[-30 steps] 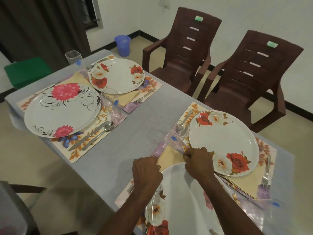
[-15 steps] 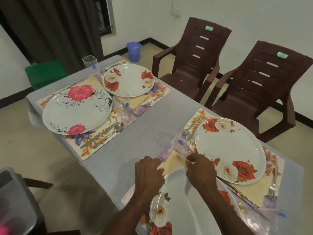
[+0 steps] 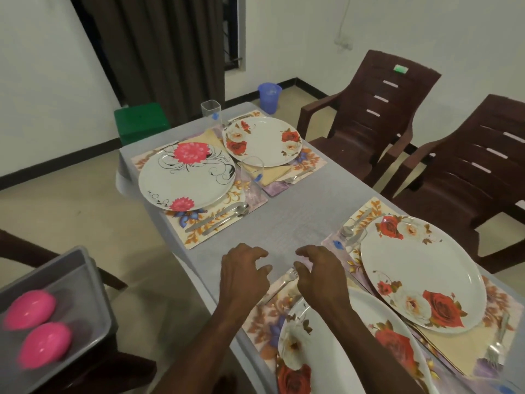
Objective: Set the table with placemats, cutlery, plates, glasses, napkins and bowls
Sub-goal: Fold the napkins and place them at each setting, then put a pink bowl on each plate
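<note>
Head view. Both hands hover over the grey-clothed table (image 3: 287, 223) with fingers loosely curled and spread, grasping nothing: the left hand (image 3: 244, 275) above bare cloth, the right hand (image 3: 321, 275) above the far corner of the nearest floral placemat (image 3: 270, 317). A steel fork (image 3: 284, 281) lies on that placemat between the two hands, beside the nearest white rose-patterned plate (image 3: 341, 351). To its right lies a second rose-patterned plate (image 3: 420, 274) on its own placemat, with a clear glass tumbler (image 3: 353, 237) at its far left edge. Farther away lie a white plate with pink flowers (image 3: 184, 177) and a third rose plate (image 3: 261, 140). At lower left, a grey plastic tray (image 3: 85, 282) holds two pink bowls (image 3: 37, 325), apart from the table.
</note>
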